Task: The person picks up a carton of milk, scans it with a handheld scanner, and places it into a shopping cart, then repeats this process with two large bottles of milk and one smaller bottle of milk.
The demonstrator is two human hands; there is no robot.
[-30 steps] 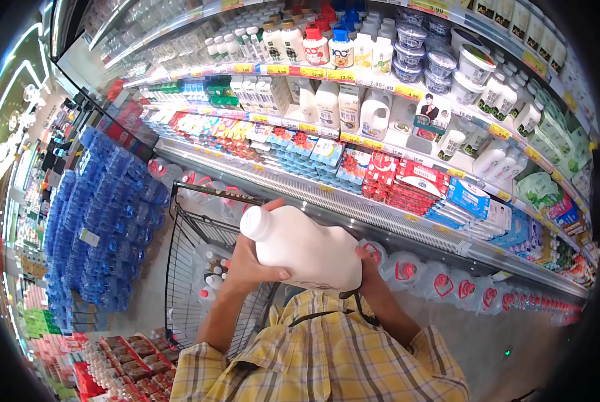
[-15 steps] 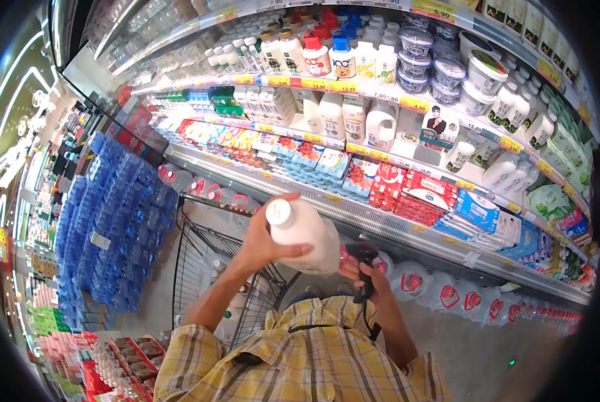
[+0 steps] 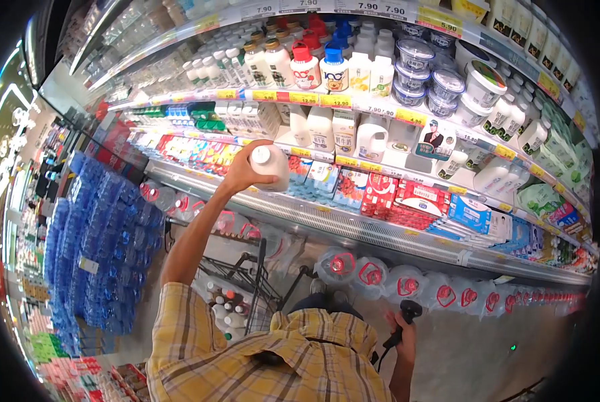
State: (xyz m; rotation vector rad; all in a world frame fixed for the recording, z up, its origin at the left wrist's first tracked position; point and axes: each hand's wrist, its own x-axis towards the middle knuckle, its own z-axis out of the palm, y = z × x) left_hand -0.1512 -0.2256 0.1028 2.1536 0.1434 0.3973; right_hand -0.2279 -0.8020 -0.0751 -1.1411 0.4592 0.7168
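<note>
My left hand [image 3: 241, 171] is wrapped round a white milk bottle [image 3: 273, 171] with a white cap. The arm is stretched forward, and the bottle hangs in front of the chilled shelf with its cap tilted toward me. Low on the right, my right hand [image 3: 405, 340] grips the handle of a black handheld barcode scanner [image 3: 410, 309], whose cord runs down by my side. Behind the held bottle stand white milk bottles [image 3: 321, 131] and a milk jug with a handle [image 3: 372, 137] on the middle shelf.
A black wire shopping cart [image 3: 256, 285] with several bottles [image 3: 232, 315] stands at my left front. Large water jugs [image 3: 407, 285] line the floor under the cooler. Stacked blue bottle packs [image 3: 102, 241] rise on the left. Yogurt tubs [image 3: 415, 57] and flat packs [image 3: 424, 204] fill shelves.
My left hand has carried the bottle away from my body, up toward the shelf. My right hand with the scanner has moved from beside the bottle down and to the right.
</note>
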